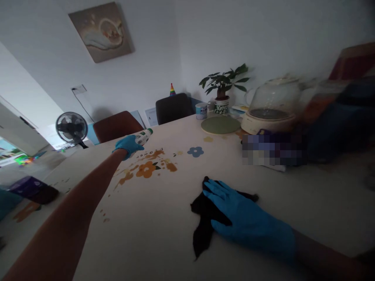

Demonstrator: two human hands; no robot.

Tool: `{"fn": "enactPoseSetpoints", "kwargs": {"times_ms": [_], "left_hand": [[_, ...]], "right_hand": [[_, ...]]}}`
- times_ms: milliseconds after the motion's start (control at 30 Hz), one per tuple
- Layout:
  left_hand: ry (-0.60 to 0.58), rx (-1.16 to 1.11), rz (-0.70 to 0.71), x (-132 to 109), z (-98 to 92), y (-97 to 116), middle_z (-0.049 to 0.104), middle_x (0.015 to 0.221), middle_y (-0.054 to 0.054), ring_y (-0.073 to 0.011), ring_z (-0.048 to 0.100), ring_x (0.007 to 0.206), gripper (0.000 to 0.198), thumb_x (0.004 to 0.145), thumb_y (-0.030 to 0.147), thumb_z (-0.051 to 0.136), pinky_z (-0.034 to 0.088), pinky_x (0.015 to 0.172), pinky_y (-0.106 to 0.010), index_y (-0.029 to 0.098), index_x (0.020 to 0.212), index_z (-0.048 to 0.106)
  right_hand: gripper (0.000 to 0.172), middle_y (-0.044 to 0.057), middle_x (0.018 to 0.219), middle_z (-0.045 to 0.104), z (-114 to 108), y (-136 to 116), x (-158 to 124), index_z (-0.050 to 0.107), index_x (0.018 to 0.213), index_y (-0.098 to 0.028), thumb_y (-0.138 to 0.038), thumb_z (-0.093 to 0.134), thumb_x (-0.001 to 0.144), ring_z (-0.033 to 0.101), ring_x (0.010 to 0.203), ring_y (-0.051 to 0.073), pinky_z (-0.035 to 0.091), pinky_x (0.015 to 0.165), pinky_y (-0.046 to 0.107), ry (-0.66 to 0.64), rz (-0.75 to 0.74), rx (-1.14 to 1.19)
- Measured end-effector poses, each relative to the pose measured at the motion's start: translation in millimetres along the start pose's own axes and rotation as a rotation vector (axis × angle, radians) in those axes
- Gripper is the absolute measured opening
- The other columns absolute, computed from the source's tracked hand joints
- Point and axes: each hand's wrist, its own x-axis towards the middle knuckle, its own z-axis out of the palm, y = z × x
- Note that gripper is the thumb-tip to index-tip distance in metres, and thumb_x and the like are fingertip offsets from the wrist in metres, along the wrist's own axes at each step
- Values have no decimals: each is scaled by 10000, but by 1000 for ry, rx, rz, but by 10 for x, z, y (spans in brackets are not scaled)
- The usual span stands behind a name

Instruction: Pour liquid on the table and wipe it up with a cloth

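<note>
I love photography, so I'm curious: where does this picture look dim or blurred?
Throughout the head view: bright at the left edge, dim toward the lower right; the dark blue thing at right is smeared, the printed blue flower crisper; coarse pixel squares cover a patch before the glass kettle; the black cloth shows little detail.

Two chairs (117, 127) stand behind the tabletop's (152, 218) far edge, the bottle (144, 136) in the left hand (128, 147) near that edge, a can (201, 111) and a plant (222, 94) over by its right end with a mat (220, 125) before them, a kettle (272, 102) right of the mat, and, nearer to us, a cloth (205, 212) under the right hand (241, 212).
</note>
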Motion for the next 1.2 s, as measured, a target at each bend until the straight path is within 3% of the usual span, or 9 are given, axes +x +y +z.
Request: {"fn": "enactPoseSetpoints", "kwargs": {"times_ms": [133,333,467,600,767,967,1067,1200], "left_hand": [[4,3,13,172,18,174,697,1275,-160,-326,672,1140,700,746,515,819,513,911,-346,191,1340,634],[-37,-37,92,239,74,719,698,1269,-165,-353,658,1163,728,734,566,827,512,940,-382,198,1334,643],[-104,-73,194,52,119,1030,705,1271,-113,-313,672,1124,681,759,535,818,516,931,-350,229,1343,644],[-134,-65,275,-380,136,1099,707,1275,-71,-317,666,1135,683,755,538,825,501,977,-374,285,1362,640],[-163,-43,268,-1129,119,795,659,1373,-80,-355,650,1174,838,760,627,788,509,987,-425,361,1504,510],[-167,-70,207,-1926,123,92,620,1440,-85,-355,613,1259,835,804,619,721,486,1061,-458,358,1550,452],[-136,-116,86,-2062,139,-301,611,1450,-93,-356,608,1261,833,808,614,710,459,1091,-470,327,1548,456],[-53,-159,-119,-1870,79,-732,639,1390,-133,-360,642,1171,849,781,642,725,489,1001,-455,251,1498,495]], "right_hand": [[806,108,1697,265,7,-2,-1,401,1627,-199,-513,618,916,295,1549,390,337,1248,576,-12,19,-32],[808,123,1696,263,-31,-47,29,417,1618,-183,-517,614,909,268,1551,418,316,1243,618,-90,68,-11],[811,134,1688,282,-79,-88,23,439,1607,-164,-481,641,888,279,1547,425,318,1245,609,-69,58,15],[805,143,1681,294,-125,-131,25,444,1601,-141,-481,633,896,284,1543,427,315,1251,594,-69,66,-1],[782,194,1654,335,-108,-137,26,479,1574,-88,-454,632,900,339,1519,430,339,1236,594,-6,8,-37],[752,192,1641,371,7,-51,27,490,1568,-92,-453,617,921,378,1510,393,348,1243,560,105,-62,-85],[736,201,1639,375,35,-16,39,500,1556,-76,-450,596,930,389,1505,391,353,1241,556,99,-72,-108],[742,196,1644,367,42,18,48,496,1561,-84,-464,584,930,383,1505,404,379,1218,578,74,-58,-132]]}}
